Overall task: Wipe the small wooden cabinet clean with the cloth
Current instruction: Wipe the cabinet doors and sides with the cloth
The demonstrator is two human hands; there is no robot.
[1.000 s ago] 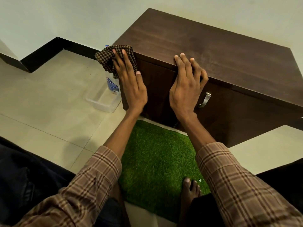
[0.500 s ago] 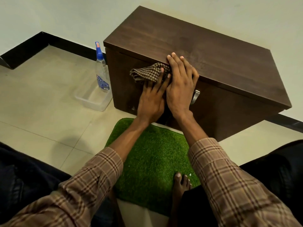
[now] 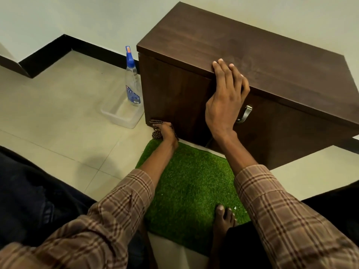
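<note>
Cabinet [image 3: 252, 61] on the floor against the wall, long axis running left-near to right-far. My left grip [image 3: 165, 131] presses the checked cloth [image 3: 156, 128] low at the front's left bottom corner, fingers curled round it. Right grip [image 3: 226, 98] flat, fingers straight over the top front edge.

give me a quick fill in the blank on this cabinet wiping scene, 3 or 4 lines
1. The left hand presses the cloth against the cabinet's front near its ____ edge.
2. The right hand rests on the cabinet's ____ edge.
3. The spray bottle stands in a clear ____.
4. The mat before the cabinet is ____ in colour.

Missing words: bottom; top; tray; green
</note>
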